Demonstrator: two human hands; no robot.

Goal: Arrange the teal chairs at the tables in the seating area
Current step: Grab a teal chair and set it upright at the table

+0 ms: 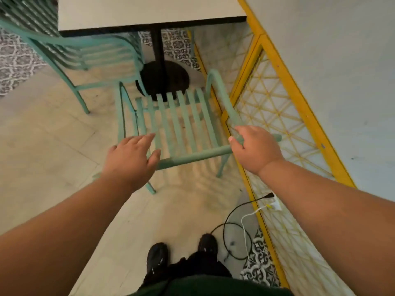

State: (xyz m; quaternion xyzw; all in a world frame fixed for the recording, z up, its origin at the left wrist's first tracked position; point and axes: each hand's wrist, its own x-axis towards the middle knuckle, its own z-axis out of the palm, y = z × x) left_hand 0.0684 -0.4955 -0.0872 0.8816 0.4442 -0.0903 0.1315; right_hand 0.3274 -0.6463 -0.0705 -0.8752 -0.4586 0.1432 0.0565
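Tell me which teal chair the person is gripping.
The nearer chair, straight ahead: the right hand grips its frame. The other chair, left of the table, is untouched.

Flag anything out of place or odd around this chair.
A black cable and a white cable trail loose across the floor from the outlet, looping beside the person's right shoe, just behind the teal chair that the right hand grips. Likely a trip hazard.

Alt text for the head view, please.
A person's right hand grips the back rail of a teal slatted chair facing a white table, the left hand hovering open by the rail. A second teal chair stands left; a yellow lattice partition runs along the right.
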